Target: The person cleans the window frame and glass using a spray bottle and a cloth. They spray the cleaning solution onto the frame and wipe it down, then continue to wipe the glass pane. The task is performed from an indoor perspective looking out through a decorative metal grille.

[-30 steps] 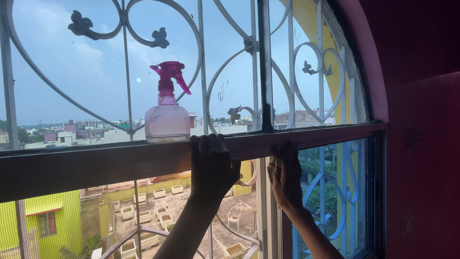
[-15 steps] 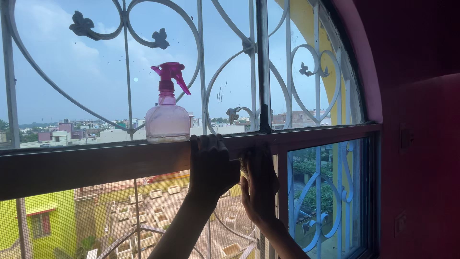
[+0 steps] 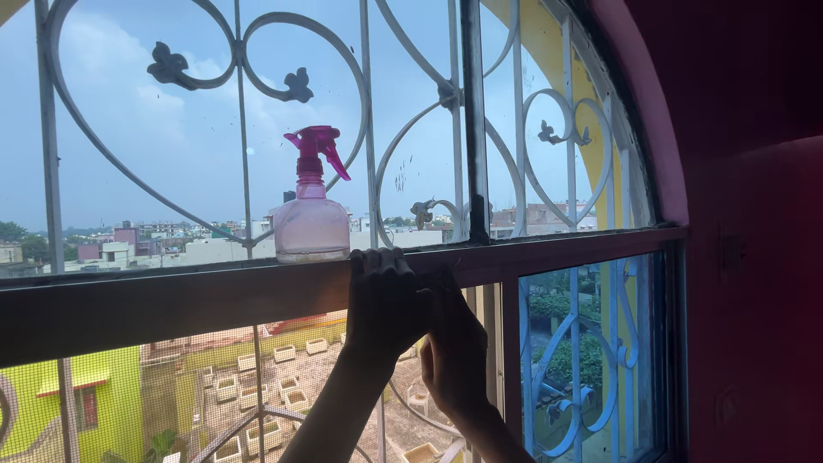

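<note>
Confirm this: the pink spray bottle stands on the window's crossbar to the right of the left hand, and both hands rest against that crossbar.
Not quite. In the head view the pink spray bottle stands on the crossbar to the left of the left hand, just above its fingertips, not to its right. Both hands, the right hand included, do rest against that crossbar.

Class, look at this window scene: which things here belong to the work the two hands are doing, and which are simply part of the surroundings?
In use:
left hand, fingers hooked over the horizontal window bar
right hand, pressed against the frame beside it
pink spray bottle, standing on the bar just above the hands

Just there:
white scrolled grille
mesh screen
rooftops outside
</note>
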